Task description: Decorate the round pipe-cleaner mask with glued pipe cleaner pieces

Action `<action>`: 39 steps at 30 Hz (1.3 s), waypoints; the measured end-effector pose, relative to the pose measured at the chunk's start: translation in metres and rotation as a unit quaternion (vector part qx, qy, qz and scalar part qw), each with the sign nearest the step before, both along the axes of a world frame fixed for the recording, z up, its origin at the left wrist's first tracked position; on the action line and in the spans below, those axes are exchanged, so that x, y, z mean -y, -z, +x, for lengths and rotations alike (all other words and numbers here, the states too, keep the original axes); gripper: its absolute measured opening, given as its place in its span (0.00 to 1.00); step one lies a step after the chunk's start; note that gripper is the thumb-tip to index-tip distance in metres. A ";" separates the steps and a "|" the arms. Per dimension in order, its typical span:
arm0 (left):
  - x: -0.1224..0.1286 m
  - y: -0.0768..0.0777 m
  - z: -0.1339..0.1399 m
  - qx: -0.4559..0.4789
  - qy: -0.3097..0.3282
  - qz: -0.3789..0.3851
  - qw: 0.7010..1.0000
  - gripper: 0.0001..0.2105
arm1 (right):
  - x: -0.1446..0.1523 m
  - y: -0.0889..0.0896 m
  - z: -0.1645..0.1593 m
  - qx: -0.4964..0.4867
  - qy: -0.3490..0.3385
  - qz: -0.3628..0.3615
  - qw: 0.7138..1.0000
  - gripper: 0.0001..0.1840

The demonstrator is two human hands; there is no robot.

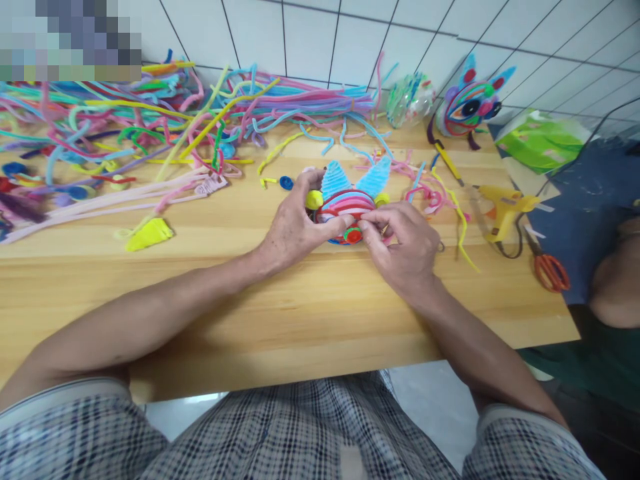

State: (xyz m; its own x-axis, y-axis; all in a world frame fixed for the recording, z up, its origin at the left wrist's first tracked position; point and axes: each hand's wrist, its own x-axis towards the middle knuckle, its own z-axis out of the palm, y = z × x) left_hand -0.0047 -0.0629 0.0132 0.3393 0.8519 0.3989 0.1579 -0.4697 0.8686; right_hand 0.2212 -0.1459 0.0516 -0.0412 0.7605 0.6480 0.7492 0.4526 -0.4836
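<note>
A small animal head made of coiled pipe cleaners (347, 203) sits just above the wooden table in front of me. It has two light-blue ears (374, 181), red, pink and blue stripes, and a red coil ringed in green (353, 235) low on its front. My left hand (300, 223) is closed around its left side, with the thumb across the front. My right hand (403, 243) pinches at the front, just right of the coil; whatever lies between those fingertips is too small to make out. Yellow coils (314, 199) show at the sides of the head.
Loose pipe cleaners (305, 100) are heaped along the tiled wall. A finished-looking animal head (470, 107) stands at the back right. A yellow glue gun (505, 210), orange-handled scissors (550, 270) and a yellow cutter knife (450, 163) lie on the right. Another person's arm (620, 273) is at the right edge.
</note>
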 end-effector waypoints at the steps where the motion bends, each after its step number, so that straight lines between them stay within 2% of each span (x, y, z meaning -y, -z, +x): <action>1: 0.000 0.000 0.000 0.000 -0.001 -0.005 1.000 0.41 | 0.000 0.001 0.000 0.000 -0.001 0.002 1.000 0.06; 7: 0.001 -0.004 -0.003 0.000 0.005 -0.008 1.000 0.40 | -0.002 0.003 -0.001 0.008 -0.001 0.033 0.999 0.07; 13: 0.000 -0.009 -0.004 -0.012 0.023 0.011 1.000 0.33 | -0.002 0.002 -0.001 0.034 0.013 0.047 0.998 0.08; 18: 0.000 -0.011 -0.003 -0.032 0.014 0.007 0.999 0.34 | -0.002 0.001 -0.002 0.033 0.004 0.064 0.997 0.08; 23: 0.000 -0.016 -0.003 -0.046 -0.005 -0.007 0.999 0.32 | -0.003 0.002 -0.001 0.049 0.012 0.055 0.997 0.07; 28: -0.002 -0.010 -0.002 -0.026 -0.007 -0.023 0.999 0.31 | -0.003 0.002 -0.002 0.045 0.035 0.030 0.998 0.07; 32: -0.002 -0.006 0.000 -0.008 -0.006 -0.030 1.000 0.32 | -0.003 0.001 -0.004 0.030 0.038 0.005 0.999 0.06; 39: 0.001 -0.011 0.002 -0.015 -0.015 -0.013 1.000 0.31 | -0.002 -0.001 -0.005 -0.015 0.042 -0.016 0.999 0.03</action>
